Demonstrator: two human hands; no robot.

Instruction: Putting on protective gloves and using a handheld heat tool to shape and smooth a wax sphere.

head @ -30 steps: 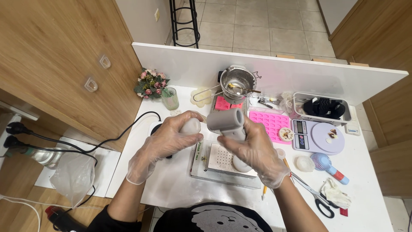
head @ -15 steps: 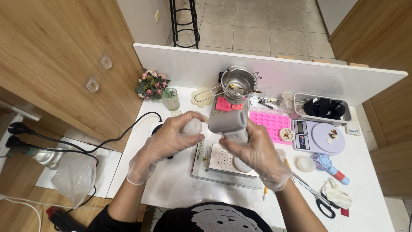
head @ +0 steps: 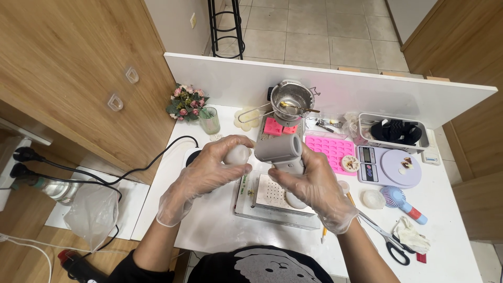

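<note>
Both my hands wear clear gloves over a white table (head: 220, 230). My right hand (head: 314, 188) grips the handle of a grey heat gun (head: 279, 148), its barrel lying sideways and aimed left. My left hand (head: 209, 170) holds a small white rounded object (head: 237, 155) right at the barrel's left end. Below them lies a flat metal plate with a perforated white square (head: 272, 196).
A steel pot (head: 292, 99) on a pink stand, a pink silicone mould (head: 331, 148), a digital scale (head: 390, 167), a tray with black items (head: 395, 131), a small fan (head: 401, 202), scissors (head: 385, 238), a flower posy (head: 186, 102), a green glass (head: 209, 120) and a black cable (head: 157, 157).
My right hand has shifted its grip lower on the heat gun's handle, and the gun has turned a little. My left hand stays at the barrel with the white object.
</note>
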